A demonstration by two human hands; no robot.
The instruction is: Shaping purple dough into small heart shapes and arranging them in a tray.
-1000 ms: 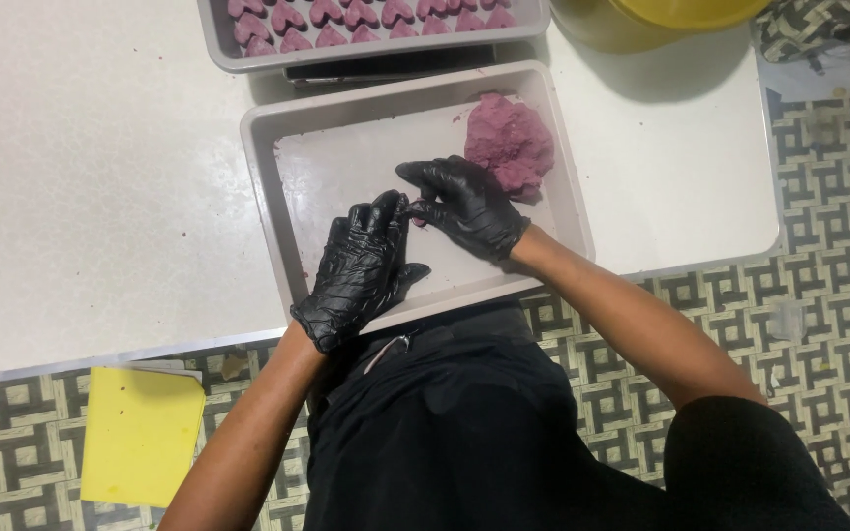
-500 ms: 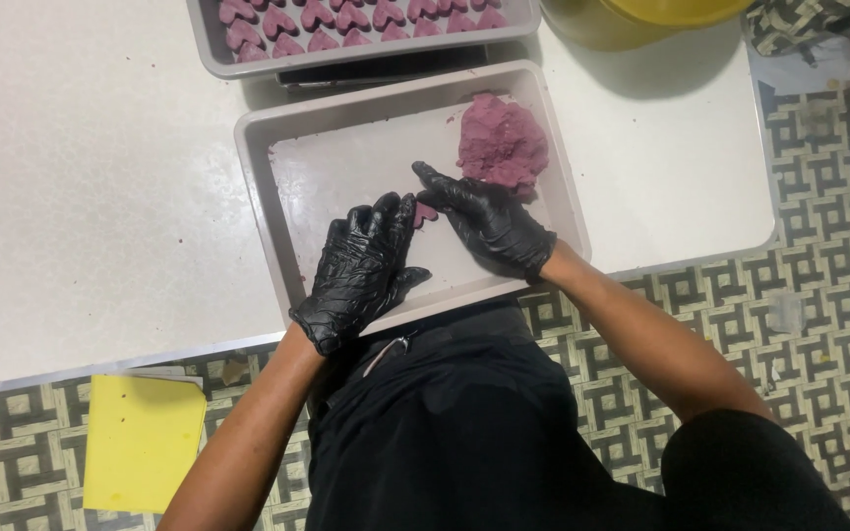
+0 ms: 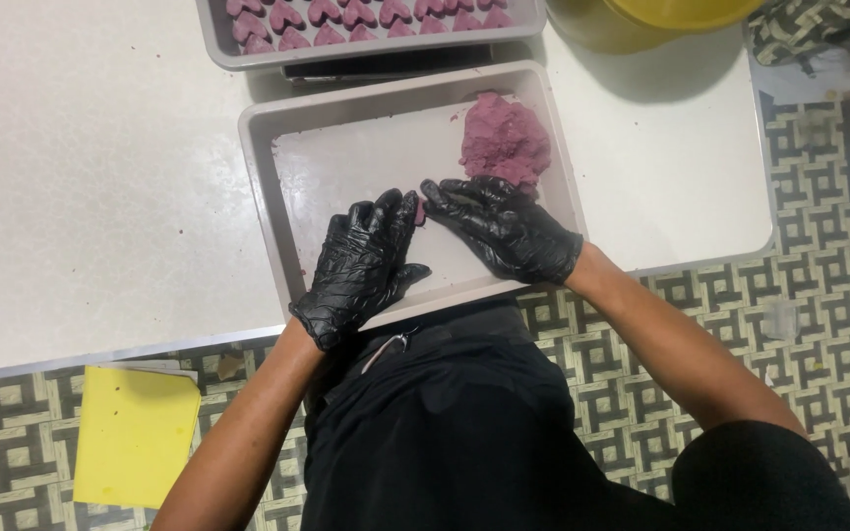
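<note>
While your left hand (image 3: 364, 264) and right hand (image 3: 504, 226) pinch a small purple piece at mid-frame, shaping looks underway; next, careful pressing over the grey tray (image 3: 266, 157).

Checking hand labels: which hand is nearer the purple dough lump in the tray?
Right. The right hand lies just below the purple dough lump, fingertips close to its near edge. The left hand sits further off, down and to the left in the tray.

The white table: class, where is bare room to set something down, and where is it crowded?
The table is bare left of the near tray, and right of it, below the yellow bowl. Inside that tray it is crowded: left hand, right hand, purple dough. The far tray is full of purple hearts.
</note>
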